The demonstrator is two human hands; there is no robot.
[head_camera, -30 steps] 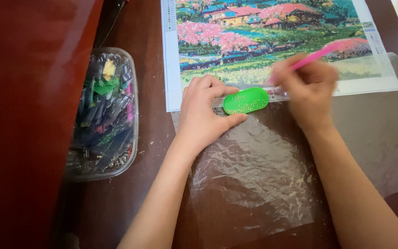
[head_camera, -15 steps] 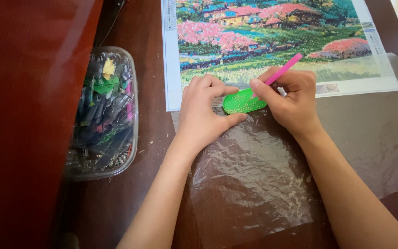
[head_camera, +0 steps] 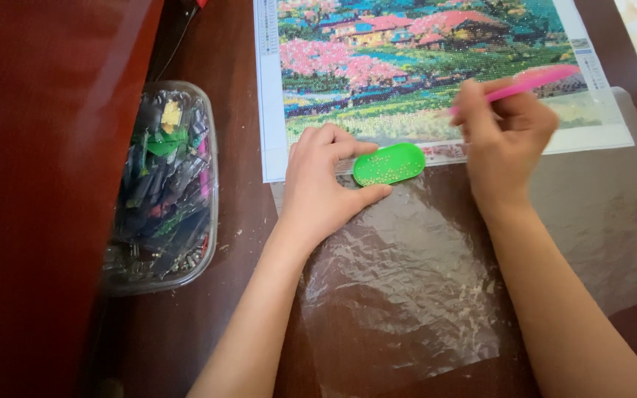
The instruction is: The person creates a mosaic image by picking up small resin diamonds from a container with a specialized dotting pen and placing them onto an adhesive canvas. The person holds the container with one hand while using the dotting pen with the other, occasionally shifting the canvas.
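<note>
A small green oval tray (head_camera: 389,163) holding tiny yellowish beads lies at the lower edge of a colourful landscape bead canvas (head_camera: 422,44). My left hand (head_camera: 326,184) rests beside it, with fingers and thumb touching its left end. My right hand (head_camera: 503,140) hovers over the canvas's lower right part and grips a pink pen-like tool (head_camera: 532,79); the tip, near the canvas, is hidden by my fingers.
A crinkled clear plastic sheet (head_camera: 407,287) lies on the dark wooden table under my forearms. A clear plastic container (head_camera: 164,191) full of small coloured packets sits at the left. A reddish-brown surface (head_camera: 38,184) fills the left side.
My right hand has moved with the pink tool from the green tray up and to the right, over the canvas. My left hand has stayed on the tray.
</note>
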